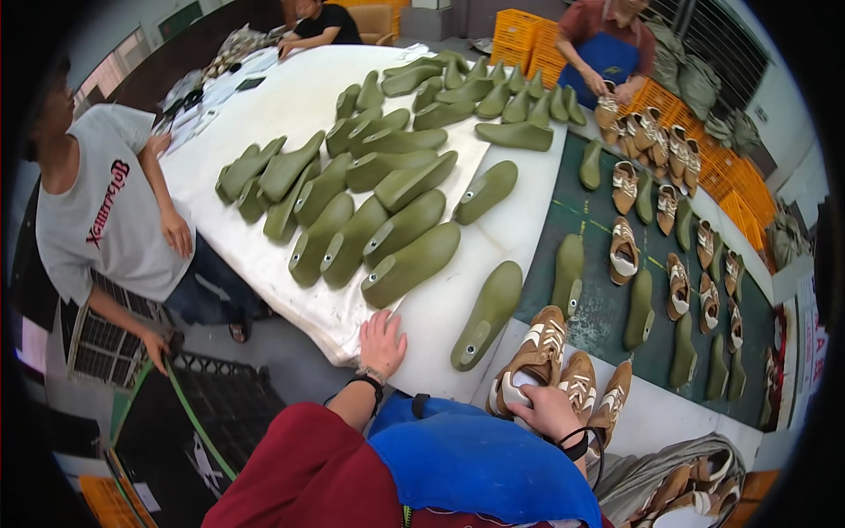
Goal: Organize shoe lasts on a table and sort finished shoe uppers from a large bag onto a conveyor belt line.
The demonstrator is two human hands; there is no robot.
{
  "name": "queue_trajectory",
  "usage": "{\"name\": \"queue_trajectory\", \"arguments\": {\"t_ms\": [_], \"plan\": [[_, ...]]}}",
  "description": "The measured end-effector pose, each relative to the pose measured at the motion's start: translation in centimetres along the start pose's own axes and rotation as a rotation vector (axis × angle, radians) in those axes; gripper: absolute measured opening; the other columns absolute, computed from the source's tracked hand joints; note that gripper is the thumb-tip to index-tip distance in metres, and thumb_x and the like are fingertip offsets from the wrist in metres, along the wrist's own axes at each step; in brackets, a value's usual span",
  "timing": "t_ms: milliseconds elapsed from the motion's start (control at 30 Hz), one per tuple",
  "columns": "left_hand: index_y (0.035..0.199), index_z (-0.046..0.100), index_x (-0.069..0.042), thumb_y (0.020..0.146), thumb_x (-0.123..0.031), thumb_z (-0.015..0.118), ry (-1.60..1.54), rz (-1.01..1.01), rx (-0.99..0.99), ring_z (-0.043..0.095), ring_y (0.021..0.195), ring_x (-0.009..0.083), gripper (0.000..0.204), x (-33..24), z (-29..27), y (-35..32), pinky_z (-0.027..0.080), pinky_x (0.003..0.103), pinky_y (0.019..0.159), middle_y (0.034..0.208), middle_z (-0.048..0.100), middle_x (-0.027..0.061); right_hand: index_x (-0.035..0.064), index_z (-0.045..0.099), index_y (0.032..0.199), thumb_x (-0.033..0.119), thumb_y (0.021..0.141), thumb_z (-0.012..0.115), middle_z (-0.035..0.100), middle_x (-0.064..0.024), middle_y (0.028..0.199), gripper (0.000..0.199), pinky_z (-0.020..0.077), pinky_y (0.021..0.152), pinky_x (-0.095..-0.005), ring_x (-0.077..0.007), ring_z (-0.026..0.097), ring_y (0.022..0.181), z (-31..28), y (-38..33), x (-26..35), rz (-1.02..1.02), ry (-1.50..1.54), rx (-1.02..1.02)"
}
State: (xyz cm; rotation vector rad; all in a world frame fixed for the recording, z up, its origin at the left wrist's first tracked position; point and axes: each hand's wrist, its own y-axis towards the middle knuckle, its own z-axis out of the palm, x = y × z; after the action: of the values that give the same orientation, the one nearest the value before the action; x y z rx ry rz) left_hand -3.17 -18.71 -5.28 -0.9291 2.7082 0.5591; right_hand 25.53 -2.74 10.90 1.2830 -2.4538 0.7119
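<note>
With left hand (383, 346) empty, fingers spread, rests palm-down at the edge of the table (427, 376), just beside a green shoe last (412, 264). With right hand (547, 412) curled at the heel collar, holds a brown-and-white lace-up sneaker (540, 346) at the near edge, beside similar sneakers (578, 385).

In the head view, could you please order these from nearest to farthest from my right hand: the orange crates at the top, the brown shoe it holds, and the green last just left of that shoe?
From your right hand:
1. Brown shoe: in its grip.
2. Green last: ahead and to the left.
3. Orange crates: far ahead.
</note>
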Motion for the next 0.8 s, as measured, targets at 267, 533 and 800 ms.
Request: {"name": "queue_trajectory", "arguments": {"t_ms": [267, 533, 800], "plan": [[0.119, 0.049, -0.010, 0.079, -0.026, 0.059, 0.037, 0.038, -0.004, 0.038, 0.121, 0.0293, 0.044, -0.1, 0.8, 0.6, 0.026, 0.049, 0.102, 0.128, 0.043, 0.0113, 0.0057, 0.064, 0.089, 0.020, 0.075, 0.070, 0.063, -0.0105, 0.081, 0.021, 0.0491, 0.060, -0.0351, -0.0278, 0.063, 0.068, -0.8, -0.9, -0.4, -0.048, 0.191, -0.360], [0.122, 0.049, -0.010, 0.080, -0.028, 0.059, 0.090, -0.017, 0.004, 0.037, 0.124, 0.0298, 0.047, 1.3, 0.3, -0.3, 0.028, 0.050, 0.102, 0.130, 0.042, 0.0115, 0.0143, 0.066, 0.095, 0.032, 0.076, 0.066, 0.064, -0.0121, 0.078, 0.026, 0.0492, 0.064, -0.0430, -0.0330, 0.062, 0.074, 2.2, 0.5, -2.2, -0.042, -0.049, -0.079], [0.119, 0.051, -0.013, 0.080, -0.029, 0.058, 0.062, -0.009, -0.001, 0.037, 0.123, 0.0265, 0.043, -0.1, 0.0, -0.3, 0.029, 0.048, 0.101, 0.127, 0.044, 0.0094, 0.0059, 0.065, 0.072, 0.033, 0.070, 0.070, 0.062, -0.0146, 0.071, 0.028, 0.0487, 0.064, -0.0418, -0.0334, 0.062, 0.070, 1.4, 0.0, -2.2, 0.003, -0.075, -0.052]]}}
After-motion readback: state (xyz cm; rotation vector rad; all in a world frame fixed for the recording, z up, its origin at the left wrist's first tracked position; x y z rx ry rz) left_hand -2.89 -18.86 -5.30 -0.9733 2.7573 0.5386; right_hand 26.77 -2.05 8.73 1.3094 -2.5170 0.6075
